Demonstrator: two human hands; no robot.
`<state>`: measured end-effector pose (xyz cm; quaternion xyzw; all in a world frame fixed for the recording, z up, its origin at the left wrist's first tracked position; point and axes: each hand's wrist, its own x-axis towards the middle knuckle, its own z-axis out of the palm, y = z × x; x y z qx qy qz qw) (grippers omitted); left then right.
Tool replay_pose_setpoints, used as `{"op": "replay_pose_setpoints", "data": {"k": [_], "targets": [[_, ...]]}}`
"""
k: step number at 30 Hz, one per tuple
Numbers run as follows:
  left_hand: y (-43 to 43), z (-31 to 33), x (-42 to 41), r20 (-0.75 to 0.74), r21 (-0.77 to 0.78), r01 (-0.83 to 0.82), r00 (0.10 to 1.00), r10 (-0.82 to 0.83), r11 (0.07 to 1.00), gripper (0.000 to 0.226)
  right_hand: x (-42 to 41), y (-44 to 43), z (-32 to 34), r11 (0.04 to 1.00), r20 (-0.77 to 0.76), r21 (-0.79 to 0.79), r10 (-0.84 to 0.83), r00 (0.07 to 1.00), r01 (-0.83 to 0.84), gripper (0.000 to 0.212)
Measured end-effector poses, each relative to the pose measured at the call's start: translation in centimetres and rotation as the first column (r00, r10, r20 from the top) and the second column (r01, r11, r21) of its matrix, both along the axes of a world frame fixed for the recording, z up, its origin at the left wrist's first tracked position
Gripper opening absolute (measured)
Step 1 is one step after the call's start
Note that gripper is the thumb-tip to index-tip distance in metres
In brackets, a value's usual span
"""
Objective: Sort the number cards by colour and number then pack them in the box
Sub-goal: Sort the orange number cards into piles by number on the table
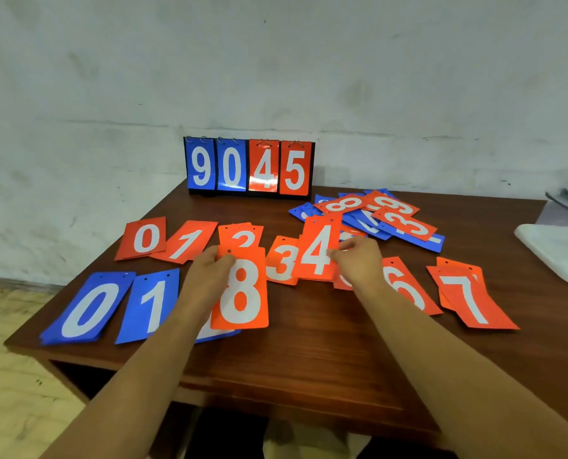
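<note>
While our left hand pinches the red 8 card at its top left corner, thumb on the face and fingers curled behind, the card hangs upright above the near half of the table. It covers part of a blue card whose number we can't read.

Our right hand grips the red 4 card by its right edge, fingers curled round it. The card is slightly tilted and overlaps the red 3.

Red row, left to right: red 0, red 1, red 2, then the 3 and the 4. Next comes a red card mostly hidden under the right hand, then red 6 and red 7. Several look like small stacks.

Blue row is nearer us, at left: blue 0, blue 1.

We see an unsorted pile of mixed red and blue cards, far right of centre, just behind the right hand.

A flip scoreboard stands at the back edge, reading 9 0 in blue and 4 5 in red. A white sheet lies at far right.
</note>
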<state>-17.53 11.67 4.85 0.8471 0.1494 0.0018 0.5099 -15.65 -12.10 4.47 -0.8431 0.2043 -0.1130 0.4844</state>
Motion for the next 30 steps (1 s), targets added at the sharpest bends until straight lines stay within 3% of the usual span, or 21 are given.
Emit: {"op": "replay_pose_setpoints", "data": {"k": [6, 10, 12, 15, 16, 18, 24, 27, 30], "targets": [[-1.2, -0.2, 0.5, -0.012, -0.067, 0.01, 1.0, -0.011, 0.998, 0.045, 2.2, 0.9, -1.8, 0.899, -0.26, -0.427, -0.019, 0.965, -0.097, 0.034], [-1.6, -0.3, 0.7, -0.005, -0.063, 0.006, 1.0, -0.006, 0.998, 0.046, 1.1, 0.9, -1.8, 0.812, -0.213, -0.571, -0.003, 0.977, -0.122, 0.044], [-1.9, -0.4, 0.8, 0.006, -0.073, 0.013, 1.0, -0.012, 0.997, 0.043, 0.3, 1.3, -1.4, 0.857, -0.096, -0.504, 0.065, 0.993, -0.105, 0.043], [-3.1, -0.3, 0.8, 0.038, -0.104, 0.053, 0.998, -0.049, 0.993, 0.029, -1.6, 2.6, -0.7, 0.96, -0.007, -0.143, 0.244, 0.97, -0.242, 0.036], [-3.7, -0.2, 0.8, 0.051, -0.117, 0.074, 0.996, -0.068, 0.99, 0.029, -2.4, 3.0, -0.5, 0.959, 0.003, -0.021, 0.284, 0.959, -0.284, 0.033], [-5.2, -0.2, 0.8, 0.095, -0.14, 0.131, 0.988, -0.118, 0.981, 0.031, -3.5, 3.0, -0.5, 0.948, 0.048, 0.077, 0.307, 0.951, -0.31, 0.021], [-11.2, 0.0, 0.4, 0.133, -0.159, 0.275, 0.958, -0.256, 0.948, 0.027, -5.0, -2.6, -0.3, 0.977, 0.034, 0.198, 0.076, 0.997, -0.081, 0.015], [-14.4, -0.7, -0.7, 0.221, 0.009, 0.412, 0.888, -0.404, 0.911, 0.021, -5.9, -7.5, -0.1, 0.977, 0.073, 0.195, -0.103, 0.992, 0.087, 0.014], [-18.0, -2.2, -1.6, 0.303, 0.33, 0.548, 0.71, -0.636, 0.769, 0.019, -6.8, -12.3, -0.7, 0.95, 0.132, 0.189, -0.276, 0.952, 0.249, 0.013]]}}
